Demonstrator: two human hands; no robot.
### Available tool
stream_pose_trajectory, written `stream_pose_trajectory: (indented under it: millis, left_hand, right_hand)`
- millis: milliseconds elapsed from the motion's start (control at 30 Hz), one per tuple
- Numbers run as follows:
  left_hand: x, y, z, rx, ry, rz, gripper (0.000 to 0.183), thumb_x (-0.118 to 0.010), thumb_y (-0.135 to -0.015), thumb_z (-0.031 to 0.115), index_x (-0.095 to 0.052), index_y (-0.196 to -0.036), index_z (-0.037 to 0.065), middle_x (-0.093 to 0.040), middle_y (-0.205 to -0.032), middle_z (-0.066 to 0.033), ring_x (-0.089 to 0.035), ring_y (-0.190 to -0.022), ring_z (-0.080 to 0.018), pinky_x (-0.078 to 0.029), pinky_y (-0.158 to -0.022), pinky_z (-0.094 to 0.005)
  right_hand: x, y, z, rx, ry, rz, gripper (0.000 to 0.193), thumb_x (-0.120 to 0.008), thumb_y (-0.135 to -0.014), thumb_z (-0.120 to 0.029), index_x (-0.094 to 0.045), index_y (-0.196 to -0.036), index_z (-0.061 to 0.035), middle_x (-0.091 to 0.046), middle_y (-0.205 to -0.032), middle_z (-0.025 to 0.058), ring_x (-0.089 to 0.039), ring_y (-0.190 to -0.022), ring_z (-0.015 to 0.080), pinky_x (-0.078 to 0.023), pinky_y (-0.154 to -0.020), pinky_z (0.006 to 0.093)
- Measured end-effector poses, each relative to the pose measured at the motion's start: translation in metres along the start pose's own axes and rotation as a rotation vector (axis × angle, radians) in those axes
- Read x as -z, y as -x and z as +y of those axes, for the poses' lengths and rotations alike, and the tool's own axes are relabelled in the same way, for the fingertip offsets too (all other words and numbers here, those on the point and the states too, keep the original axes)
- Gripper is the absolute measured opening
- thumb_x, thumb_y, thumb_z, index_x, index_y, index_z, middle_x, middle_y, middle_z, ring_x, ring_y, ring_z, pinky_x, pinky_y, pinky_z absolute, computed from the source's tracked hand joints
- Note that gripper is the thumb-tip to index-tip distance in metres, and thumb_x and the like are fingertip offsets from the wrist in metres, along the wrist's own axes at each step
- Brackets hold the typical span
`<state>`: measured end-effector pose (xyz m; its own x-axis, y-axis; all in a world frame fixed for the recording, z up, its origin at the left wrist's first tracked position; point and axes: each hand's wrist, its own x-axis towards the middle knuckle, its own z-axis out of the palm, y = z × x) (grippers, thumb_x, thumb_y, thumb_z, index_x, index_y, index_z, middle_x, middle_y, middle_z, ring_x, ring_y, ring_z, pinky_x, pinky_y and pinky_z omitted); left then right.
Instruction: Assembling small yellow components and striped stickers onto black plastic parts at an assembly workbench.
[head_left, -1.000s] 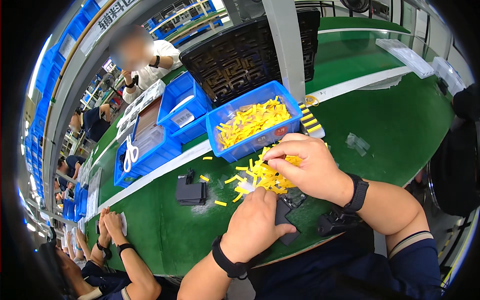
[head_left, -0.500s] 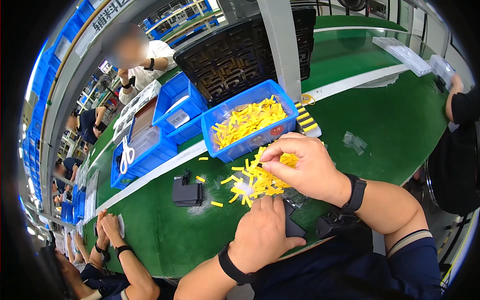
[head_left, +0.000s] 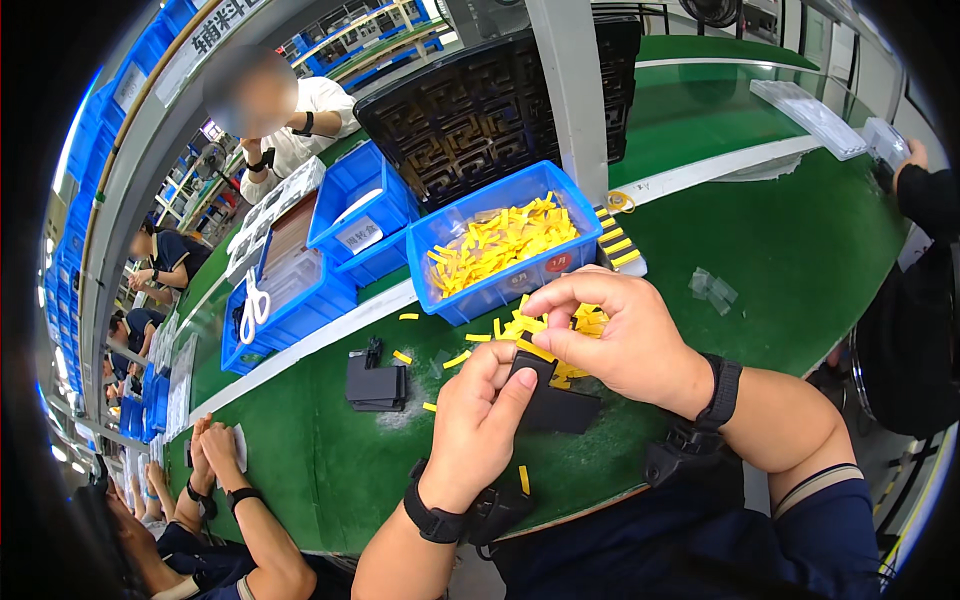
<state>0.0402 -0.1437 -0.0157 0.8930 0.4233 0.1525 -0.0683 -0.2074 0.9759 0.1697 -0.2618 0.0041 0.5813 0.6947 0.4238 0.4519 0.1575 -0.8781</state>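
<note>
In my left hand (head_left: 472, 415) is a flat black L-shaped part (head_left: 562, 408), gripped between thumb and fingers and raised off the table. My right hand (head_left: 632, 330) pinches a small yellow strip (head_left: 536, 350) at the upper end of that part; whether it sticks to the part I cannot tell. Behind and under both hands lies a loose pile of yellow strips (head_left: 591, 322), partly hidden by them. A small stack of similar black parts (head_left: 376, 386) rests to the left. One single yellow strip (head_left: 524, 480) is close to the table's near edge.
Beyond the pile stands a blue bin (head_left: 520, 283) full of yellow strips. Left of it are more blue bins (head_left: 300, 335), one with white scissors (head_left: 255, 308). Clear plastic pieces (head_left: 713, 290) lie at right. A grey post (head_left: 575, 110) rises behind. Co-workers' hands (head_left: 215, 450) are at left.
My left hand has lifted the black part off the table and turned it upward. My right hand has stayed near the pile, and its pinched fingers now meet the part's upper end with a yellow strip.
</note>
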Motion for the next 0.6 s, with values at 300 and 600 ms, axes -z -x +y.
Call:
stream_pose_trajectory:
  millis: [300, 600]
  left_hand:
    - [0.0037, -0.0005, -0.0084, -0.058, -0.054, 0.032, 0.023, -0.060, -0.086, 0.011, -0.056, -0.107, 0.002, -0.058, -0.070, -0.0021, -0.048, -0.063, -0.0065, -0.041, -0.061, -0.0227]
    - [0.0032, -0.0006, -0.0062, -0.075, -0.074, 0.018, 0.023, -0.061, -0.086, 0.010, -0.056, -0.107, 0.002, -0.060, -0.072, -0.0027, -0.049, -0.065, -0.0055, -0.042, -0.060, -0.0216]
  right_hand:
    - [0.0023, -0.0017, -0.0004, 0.030, 0.074, -0.045, 0.013, -0.066, -0.071, -0.005, -0.068, -0.084, -0.0044, -0.061, -0.072, 0.0051, -0.059, -0.068, 0.0143, -0.043, -0.089, 0.0319]
    - [-0.0047, -0.0010, 0.0076, 0.268, 0.187, 0.050, 0.008, -0.063, -0.070, -0.009, -0.064, -0.076, -0.0039, -0.059, -0.068, 0.0073, -0.057, -0.069, 0.0228, -0.046, -0.065, 0.0333]
